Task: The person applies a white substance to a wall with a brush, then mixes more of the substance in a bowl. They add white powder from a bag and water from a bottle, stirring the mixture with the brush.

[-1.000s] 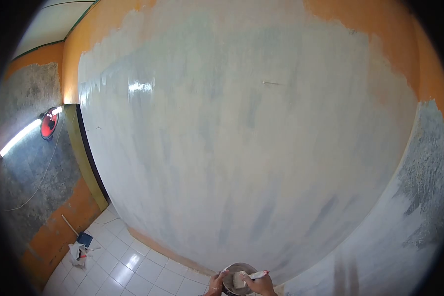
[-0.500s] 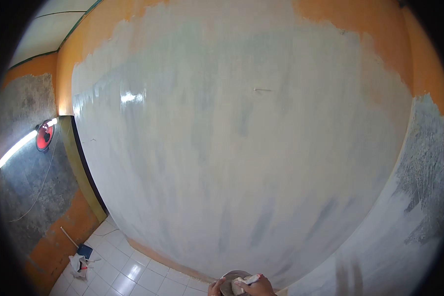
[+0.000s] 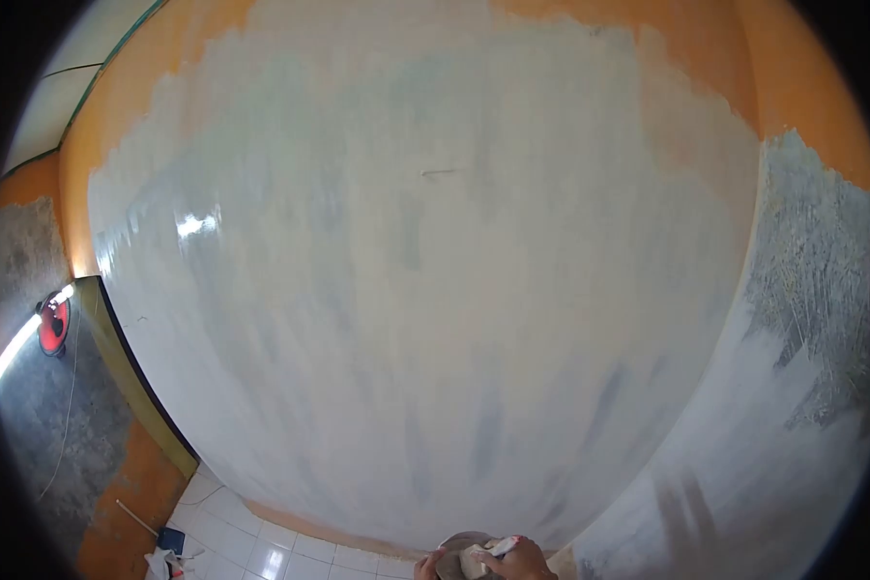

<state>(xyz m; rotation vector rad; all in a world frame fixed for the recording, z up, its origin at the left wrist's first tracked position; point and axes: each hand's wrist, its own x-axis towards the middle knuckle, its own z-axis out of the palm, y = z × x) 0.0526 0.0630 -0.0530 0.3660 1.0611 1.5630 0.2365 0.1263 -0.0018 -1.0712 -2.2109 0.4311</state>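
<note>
At the bottom edge of the head view, my left hand [image 3: 428, 565] is closed on the left rim of a round bowl [image 3: 464, 537]. My right hand [image 3: 526, 561] wraps around a pale, whitish tool [image 3: 476, 561], whose working end is inside the bowl. The tool looks coated with pale paste; its exact kind is hard to make out. In front of both hands rises a large wall [image 3: 435, 309], smeared with whitish-grey coating over orange paint.
A red fan [image 3: 55, 324] hangs on the left wall beside a lit tube lamp [image 3: 17, 350]. Below are a dark dustpan [image 3: 171, 539] and a white plastic bag [image 3: 159, 561] on the tiled floor [image 3: 224, 512]. A nail-like piece [image 3: 440, 172] sticks out of the wall.
The view has turned right and tilted sideways, so the wall, fan and dustpan sit further left. Both hands stay at the bowl, the right one slightly shifted with the tool.
</note>
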